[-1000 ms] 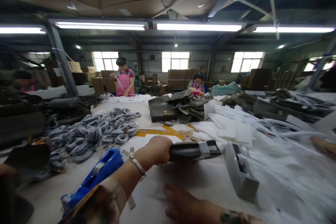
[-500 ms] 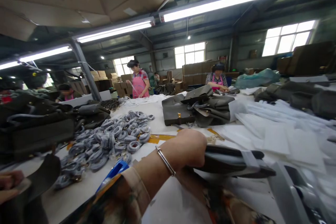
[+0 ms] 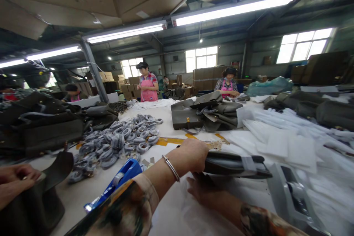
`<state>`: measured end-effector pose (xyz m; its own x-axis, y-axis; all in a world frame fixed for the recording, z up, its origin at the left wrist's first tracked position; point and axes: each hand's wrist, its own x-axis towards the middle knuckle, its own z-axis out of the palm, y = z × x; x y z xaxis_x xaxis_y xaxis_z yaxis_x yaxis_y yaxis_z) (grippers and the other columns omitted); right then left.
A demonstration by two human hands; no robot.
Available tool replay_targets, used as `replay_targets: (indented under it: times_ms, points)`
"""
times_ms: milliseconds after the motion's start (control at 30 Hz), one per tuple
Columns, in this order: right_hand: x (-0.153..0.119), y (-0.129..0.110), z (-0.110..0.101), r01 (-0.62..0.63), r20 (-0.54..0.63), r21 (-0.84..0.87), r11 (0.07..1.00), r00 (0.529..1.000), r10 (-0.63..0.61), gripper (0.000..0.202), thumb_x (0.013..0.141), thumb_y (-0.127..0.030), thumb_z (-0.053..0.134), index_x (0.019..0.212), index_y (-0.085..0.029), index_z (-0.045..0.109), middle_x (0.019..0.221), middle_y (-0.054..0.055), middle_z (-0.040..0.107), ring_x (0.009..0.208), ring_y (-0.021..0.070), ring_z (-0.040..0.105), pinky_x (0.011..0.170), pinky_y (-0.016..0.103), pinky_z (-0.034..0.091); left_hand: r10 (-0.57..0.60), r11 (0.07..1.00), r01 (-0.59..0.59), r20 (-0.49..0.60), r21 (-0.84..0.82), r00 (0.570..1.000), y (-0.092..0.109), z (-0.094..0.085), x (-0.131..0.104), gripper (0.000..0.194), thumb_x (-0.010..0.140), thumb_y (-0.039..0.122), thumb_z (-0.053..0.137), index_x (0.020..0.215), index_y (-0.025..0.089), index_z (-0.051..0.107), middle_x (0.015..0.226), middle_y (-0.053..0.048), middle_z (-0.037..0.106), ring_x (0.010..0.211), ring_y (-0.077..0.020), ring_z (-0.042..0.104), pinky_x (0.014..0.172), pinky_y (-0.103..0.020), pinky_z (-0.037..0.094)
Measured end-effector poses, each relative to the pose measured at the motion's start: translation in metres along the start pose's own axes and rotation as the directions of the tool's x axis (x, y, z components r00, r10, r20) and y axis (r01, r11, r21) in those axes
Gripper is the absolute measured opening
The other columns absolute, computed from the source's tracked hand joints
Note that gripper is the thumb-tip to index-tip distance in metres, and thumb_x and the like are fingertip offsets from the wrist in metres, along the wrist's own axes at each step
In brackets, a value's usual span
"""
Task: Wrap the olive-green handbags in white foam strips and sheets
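A folded dark grey-green handbag (image 3: pixel 232 164) lies sideways in front of me, with a pale band around its right part. My left hand (image 3: pixel 193 153), a silver bangle on its wrist, is closed over the bag's left end. Under that hand, in shadow, is my right hand (image 3: pixel 203 188), close against the bag's underside. Some of its fingers point left; the rest are hidden, so its grip cannot be made out. Thin white wrapping (image 3: pixel 179 210) spreads below both forearms.
A blue tape dispenser (image 3: pixel 118 180) and coiled grey straps (image 3: pixel 118 138) are left of me; a grey dispenser (image 3: pixel 293 191) and white sheets (image 3: pixel 290 147) are right. More bags (image 3: pixel 188 118) lie ahead. A co-worker's hand (image 3: pixel 19 180) holds a dark bag at far left. Others work across the table.
My left hand and the handbag have shifted a little left in view. My right hand now shows below the left wrist. The co-worker's hand at far left has come further into view.
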<state>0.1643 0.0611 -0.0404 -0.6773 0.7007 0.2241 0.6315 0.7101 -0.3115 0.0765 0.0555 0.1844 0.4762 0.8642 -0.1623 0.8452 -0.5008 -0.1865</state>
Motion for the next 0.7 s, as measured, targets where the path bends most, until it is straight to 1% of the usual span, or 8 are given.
replay_targets:
  times_ms: [133,200,300,367,433,500,567,700]
  points:
    - [-0.055,-0.023,0.002,-0.104,0.118,0.007,0.994,0.988,0.103,0.049,0.093,-0.036,0.054,0.136,-0.012,0.062,0.143,0.023,0.056,0.133,0.0427,0.051,0.110,0.054,0.044,-0.021,1.000,0.021,-0.030,0.002,0.999,0.000,0.008,-0.015,0.029,0.075,0.026,0.067,0.101,0.017,0.073,0.103,-0.013,0.075,0.094,-0.0307,0.071,0.080,-0.039,0.059]
    - [-0.081,-0.033,0.008,-0.204,0.207,-0.011,0.979,0.957,0.202,0.064,0.082,-0.040,0.065,0.140,-0.014,0.059,0.142,0.022,0.058,0.128,0.0443,0.055,0.107,0.056,0.047,-0.030,1.000,0.031,-0.042,0.002,0.999,0.001,0.013,-0.018,0.029,0.076,0.027,0.067,0.102,0.017,0.073,0.103,-0.013,0.075,0.094,-0.0311,0.071,0.080,-0.039,0.059]
    - [-0.108,-0.038,0.021,-0.268,0.267,-0.071,0.961,0.923,0.277,0.085,0.069,-0.034,0.072,0.148,-0.012,0.050,0.147,0.023,0.053,0.133,0.0432,0.051,0.111,0.052,0.043,-0.043,0.999,0.043,-0.061,0.002,0.997,0.002,0.017,-0.018,0.028,0.075,0.028,0.068,0.100,0.017,0.073,0.101,-0.014,0.075,0.094,-0.0329,0.071,0.079,-0.041,0.059]
    - [-0.116,-0.038,0.025,-0.326,0.250,-0.100,0.940,0.906,0.341,0.079,0.069,-0.028,0.068,0.144,-0.010,0.054,0.137,0.022,0.062,0.125,0.0393,0.059,0.107,0.047,0.047,-0.047,0.999,0.047,-0.070,0.003,0.996,0.003,0.019,-0.018,0.027,0.074,0.028,0.069,0.099,0.017,0.074,0.100,-0.015,0.075,0.093,-0.0332,0.072,0.079,-0.041,0.060]
    - [-0.120,-0.036,0.023,-0.365,0.210,-0.123,0.923,0.899,0.383,0.056,0.072,-0.024,0.062,0.128,-0.015,0.067,0.117,0.016,0.074,0.106,0.0339,0.069,0.094,0.041,0.054,-0.049,0.999,0.050,-0.078,0.005,0.996,0.005,0.021,-0.021,0.027,0.074,0.028,0.069,0.098,0.017,0.074,0.099,-0.015,0.075,0.093,-0.0332,0.072,0.079,-0.040,0.060]
    - [-0.123,-0.035,0.016,-0.362,0.167,-0.144,0.921,0.908,0.383,0.036,0.075,-0.019,0.057,0.107,-0.020,0.074,0.101,0.010,0.077,0.093,0.0300,0.072,0.081,0.036,0.055,-0.051,0.999,0.051,-0.085,0.006,0.995,0.008,0.024,-0.028,0.027,0.074,0.027,0.069,0.098,0.016,0.073,0.100,-0.015,0.075,0.094,-0.0334,0.072,0.080,-0.041,0.060]
    - [-0.127,-0.038,0.008,-0.319,0.147,-0.191,0.928,0.926,0.349,0.031,0.077,-0.013,0.054,0.100,-0.021,0.074,0.096,0.009,0.077,0.088,0.0285,0.072,0.075,0.034,0.053,-0.055,0.998,0.055,-0.090,-0.002,0.994,0.010,0.030,-0.036,0.026,0.074,0.027,0.069,0.097,0.016,0.073,0.101,-0.015,0.075,0.094,-0.0338,0.071,0.081,-0.041,0.060]
    - [-0.138,-0.054,0.011,-0.058,0.032,-0.406,0.912,0.996,0.078,0.032,0.077,-0.005,0.056,0.099,-0.022,0.072,0.090,0.010,0.074,0.074,0.0258,0.070,0.062,0.030,0.047,-0.080,0.996,0.077,-0.103,-0.038,0.991,0.015,0.045,-0.050,0.027,0.075,0.028,0.068,0.099,0.018,0.072,0.100,-0.014,0.075,0.094,-0.0337,0.072,0.081,-0.043,0.060]
